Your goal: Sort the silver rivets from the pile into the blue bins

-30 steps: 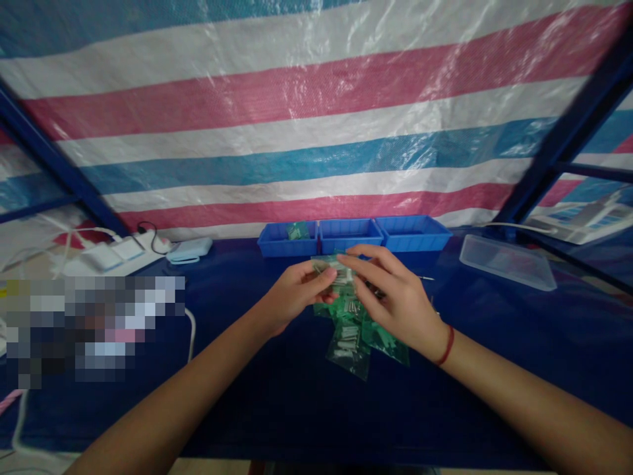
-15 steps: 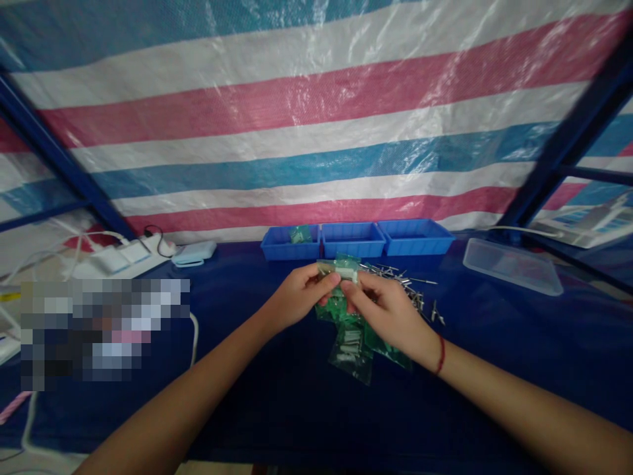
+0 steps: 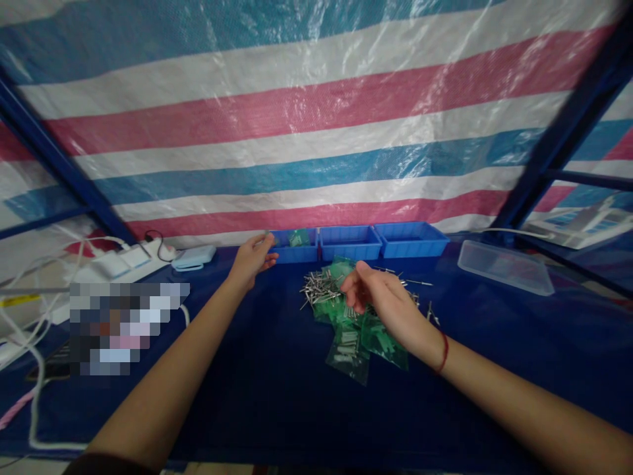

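My left hand (image 3: 252, 260) is at the left end of the left blue bin (image 3: 302, 254). Its thumb and fingers pinch a small see-through plastic bag (image 3: 270, 239), mostly hidden by the fingertips. A greenish bag (image 3: 298, 237) lies inside that bin. My right hand (image 3: 383, 297) hovers over the pile with its fingers loosely bent and apart, and I see nothing held in it. Beneath it lie green plastic bags (image 3: 384, 343), a clear bag of pale plugs (image 3: 349, 346) and a heap of loose metal rivets (image 3: 320, 287). The right hand covers part of the heap.
Two more blue bins, a middle one (image 3: 350, 249) and a right one (image 3: 413, 247), stand along the back. A clear plastic lid (image 3: 504, 267) lies to the right. On the left are a light-blue case (image 3: 194, 257), a power strip (image 3: 129, 258) and white cables (image 3: 35, 396).
My left hand has moved left and away from me to the left bin, taking the small bag along. My right hand has let go of that bag and stays over the pile.
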Action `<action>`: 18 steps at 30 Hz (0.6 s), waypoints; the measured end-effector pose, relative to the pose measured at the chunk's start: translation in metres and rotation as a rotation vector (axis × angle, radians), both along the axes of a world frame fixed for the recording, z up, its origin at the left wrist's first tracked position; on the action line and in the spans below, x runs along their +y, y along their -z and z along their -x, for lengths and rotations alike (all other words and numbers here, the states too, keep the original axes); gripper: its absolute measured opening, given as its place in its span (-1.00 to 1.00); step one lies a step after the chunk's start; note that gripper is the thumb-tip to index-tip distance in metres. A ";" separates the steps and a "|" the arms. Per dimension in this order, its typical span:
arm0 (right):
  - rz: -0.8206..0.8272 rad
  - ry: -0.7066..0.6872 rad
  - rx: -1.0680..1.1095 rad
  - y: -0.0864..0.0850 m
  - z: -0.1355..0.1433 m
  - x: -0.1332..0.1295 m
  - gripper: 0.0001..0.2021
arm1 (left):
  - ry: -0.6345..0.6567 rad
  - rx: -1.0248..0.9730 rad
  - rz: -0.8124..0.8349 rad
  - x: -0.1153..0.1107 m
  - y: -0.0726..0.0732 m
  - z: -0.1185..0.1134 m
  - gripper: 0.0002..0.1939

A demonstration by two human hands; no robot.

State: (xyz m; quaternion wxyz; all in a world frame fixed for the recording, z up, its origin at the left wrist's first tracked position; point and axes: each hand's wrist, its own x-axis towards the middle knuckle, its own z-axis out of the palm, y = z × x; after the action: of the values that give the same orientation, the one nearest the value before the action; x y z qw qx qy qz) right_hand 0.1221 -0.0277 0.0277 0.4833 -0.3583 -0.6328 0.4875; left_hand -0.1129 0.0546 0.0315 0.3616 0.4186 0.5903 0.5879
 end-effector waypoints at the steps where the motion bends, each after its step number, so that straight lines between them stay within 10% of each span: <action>1: -0.003 0.000 0.002 0.000 0.000 0.000 -0.51 | 0.037 0.020 0.006 0.001 0.002 0.000 -0.73; 7: -0.001 0.073 0.039 0.003 -0.003 0.005 -0.53 | 0.203 0.565 -0.163 -0.019 0.003 -0.008 -0.79; 13: -0.025 0.155 0.045 0.003 -0.007 0.009 -0.55 | 0.742 1.015 -0.319 -0.062 -0.006 -0.038 -0.77; 18: -0.046 0.213 0.054 0.002 -0.008 0.011 -0.57 | 0.550 1.213 -0.468 -0.056 0.006 -0.068 -0.68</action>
State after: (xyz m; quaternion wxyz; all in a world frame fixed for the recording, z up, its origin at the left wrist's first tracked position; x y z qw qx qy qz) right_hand 0.1302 -0.0163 0.0252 0.5575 -0.3991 -0.5889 0.4280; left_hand -0.0449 -0.0009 0.0254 0.0049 0.8732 0.4186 0.2495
